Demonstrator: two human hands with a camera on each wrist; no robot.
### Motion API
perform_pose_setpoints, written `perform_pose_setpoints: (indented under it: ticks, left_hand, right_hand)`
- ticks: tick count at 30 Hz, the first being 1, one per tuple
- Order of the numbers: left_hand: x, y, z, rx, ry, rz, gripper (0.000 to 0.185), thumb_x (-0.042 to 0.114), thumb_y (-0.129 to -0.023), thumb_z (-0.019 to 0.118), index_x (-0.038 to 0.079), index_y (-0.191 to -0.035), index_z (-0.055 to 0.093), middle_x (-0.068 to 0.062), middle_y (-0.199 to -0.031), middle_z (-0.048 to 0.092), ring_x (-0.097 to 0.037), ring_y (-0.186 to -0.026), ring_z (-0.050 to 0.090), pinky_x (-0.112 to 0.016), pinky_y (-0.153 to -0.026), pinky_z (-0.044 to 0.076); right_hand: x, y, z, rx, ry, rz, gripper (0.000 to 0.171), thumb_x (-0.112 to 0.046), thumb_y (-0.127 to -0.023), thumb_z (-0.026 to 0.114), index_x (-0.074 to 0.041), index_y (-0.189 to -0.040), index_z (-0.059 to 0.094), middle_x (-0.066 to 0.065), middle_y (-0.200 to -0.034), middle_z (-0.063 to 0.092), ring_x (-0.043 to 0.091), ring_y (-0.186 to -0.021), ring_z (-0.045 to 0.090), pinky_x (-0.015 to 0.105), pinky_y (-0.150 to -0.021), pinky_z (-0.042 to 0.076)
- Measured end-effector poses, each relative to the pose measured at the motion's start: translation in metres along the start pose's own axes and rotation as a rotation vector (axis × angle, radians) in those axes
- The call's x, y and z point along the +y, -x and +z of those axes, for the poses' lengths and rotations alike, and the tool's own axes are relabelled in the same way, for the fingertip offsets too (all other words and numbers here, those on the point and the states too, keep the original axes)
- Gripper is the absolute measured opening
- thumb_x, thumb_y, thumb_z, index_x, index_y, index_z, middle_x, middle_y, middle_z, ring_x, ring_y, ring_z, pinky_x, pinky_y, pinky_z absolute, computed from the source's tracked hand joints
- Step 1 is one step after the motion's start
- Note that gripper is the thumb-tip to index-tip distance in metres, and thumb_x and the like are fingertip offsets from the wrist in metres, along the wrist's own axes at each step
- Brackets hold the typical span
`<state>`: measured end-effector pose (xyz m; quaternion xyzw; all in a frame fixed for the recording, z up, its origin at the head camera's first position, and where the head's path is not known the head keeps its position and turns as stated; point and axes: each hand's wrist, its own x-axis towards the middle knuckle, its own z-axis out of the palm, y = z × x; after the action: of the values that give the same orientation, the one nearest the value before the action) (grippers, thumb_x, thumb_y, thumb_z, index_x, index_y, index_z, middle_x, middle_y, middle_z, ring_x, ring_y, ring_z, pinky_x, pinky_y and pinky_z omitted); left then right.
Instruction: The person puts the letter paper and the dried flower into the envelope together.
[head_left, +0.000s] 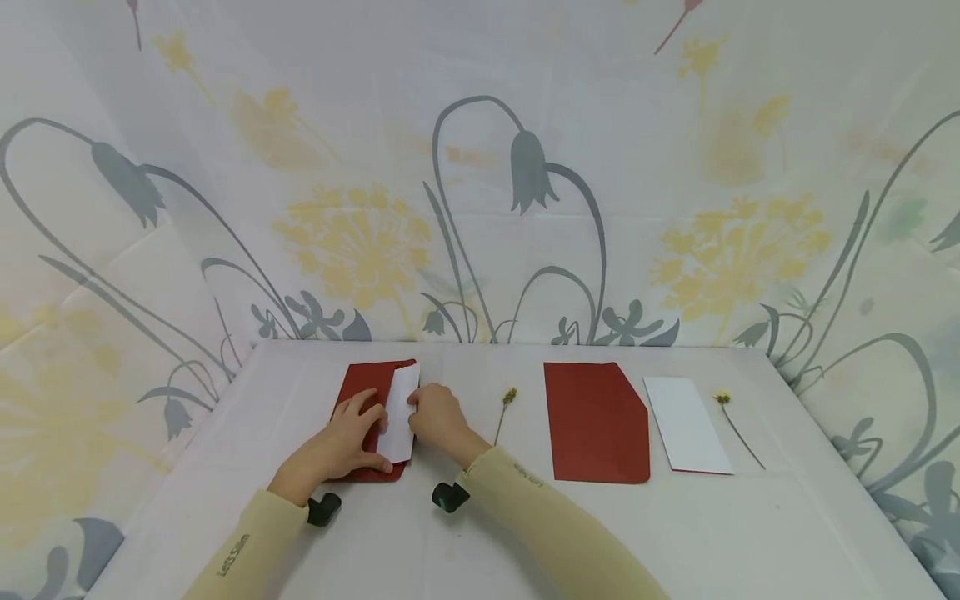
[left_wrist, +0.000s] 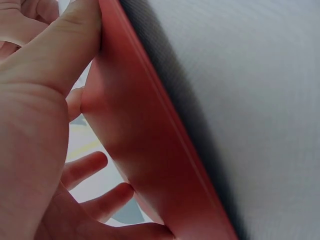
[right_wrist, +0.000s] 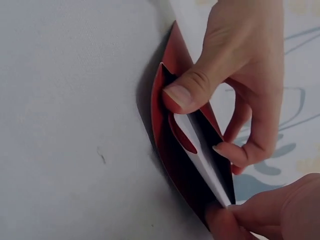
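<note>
A red envelope lies on the white table at the left, with a white folded card partly inside its opening. My left hand rests on the envelope and grips its near edge between thumb and fingers; the left wrist view shows the thumb on the red envelope. My right hand pinches the envelope's right edge and the card; in the right wrist view its thumb holds the red envelope open over the white card.
A dried flower stem lies just right of my right hand. Further right are a second red envelope, a white card and another dried flower. A floral cloth hangs behind the table.
</note>
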<state>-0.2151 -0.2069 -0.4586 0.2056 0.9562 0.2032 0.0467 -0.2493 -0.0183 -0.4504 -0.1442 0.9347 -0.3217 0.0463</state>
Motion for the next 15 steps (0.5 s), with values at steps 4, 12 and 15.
perform_pose_setpoints:
  ticks: [4,12,15]
  left_hand:
    - [0.000,0.000,0.002,0.005,0.013,0.002,0.053,0.042,-0.071,0.088,0.020,-0.099,0.049,-0.029,-0.152,0.028,-0.059,-0.133,0.027,-0.069,-0.097,0.039]
    - [0.003,0.000,0.003,0.022,0.013,0.023,0.052,0.042,-0.071,0.089,0.019,-0.099,0.051,-0.030,-0.150,0.030,-0.060,-0.132,0.029,-0.070,-0.095,0.040]
    - [0.003,0.001,0.001,0.022,-0.003,0.027,0.052,0.041,-0.070,0.090,0.018,-0.098,0.051,-0.031,-0.149,0.031,-0.061,-0.130,0.031,-0.070,-0.093,0.041]
  right_hand:
    - [0.003,0.000,0.007,0.023,-0.032,-0.044,0.027,-0.001,-0.085,0.067,-0.001,-0.111,0.074,0.008,-0.097,0.070,0.018,-0.086,0.061,0.028,-0.071,0.052]
    - [0.010,-0.002,0.026,0.077,-0.135,-0.124,0.024,-0.003,-0.087,0.069,-0.001,-0.110,0.075,0.006,-0.095,0.072,0.013,-0.081,0.061,0.022,-0.069,0.051]
    - [0.009,-0.004,0.036,0.098,-0.182,-0.142,0.023,-0.003,-0.087,0.069,-0.001,-0.109,0.075,0.004,-0.089,0.071,0.009,-0.073,0.056,0.019,-0.062,0.048]
